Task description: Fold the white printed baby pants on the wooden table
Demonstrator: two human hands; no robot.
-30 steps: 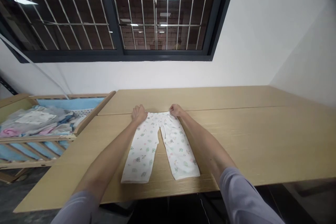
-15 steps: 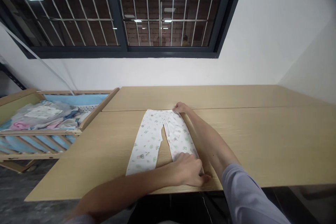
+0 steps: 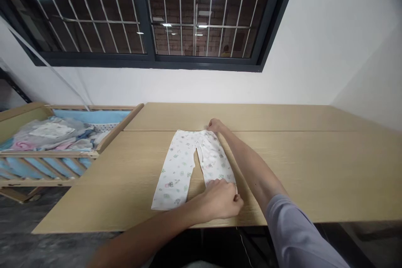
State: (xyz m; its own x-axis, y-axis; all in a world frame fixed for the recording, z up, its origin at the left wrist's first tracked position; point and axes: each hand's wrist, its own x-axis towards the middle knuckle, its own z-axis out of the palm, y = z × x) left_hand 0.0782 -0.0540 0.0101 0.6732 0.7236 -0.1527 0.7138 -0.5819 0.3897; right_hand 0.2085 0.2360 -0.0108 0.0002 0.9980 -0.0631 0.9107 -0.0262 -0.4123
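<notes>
Small white baby pants (image 3: 176, 167) with a scattered printed pattern lie spread out flat, the waistband at the far end and the legs toward me. My right hand (image 3: 215, 126) pinches the right corner of the waistband. Crossing in front of the left leg's end, my left arm reaches to the lower end of the right leg, where my left hand (image 3: 223, 199) is closed on the fabric at its outer edge. That hand hides the hem of the right leg.
The pants rest on a wide wooden table (image 3: 301, 167) with a seam running across it. To the left stands a wooden crib (image 3: 50, 157) holding folded clothes and plastic bags (image 3: 52, 132). A barred window (image 3: 201, 16) is in the wall behind.
My left hand has curled its thumb in and drawn slightly up and left at the leg's end. My right hand stays at the waistband corner, lifted slightly. The view has shifted a little.
</notes>
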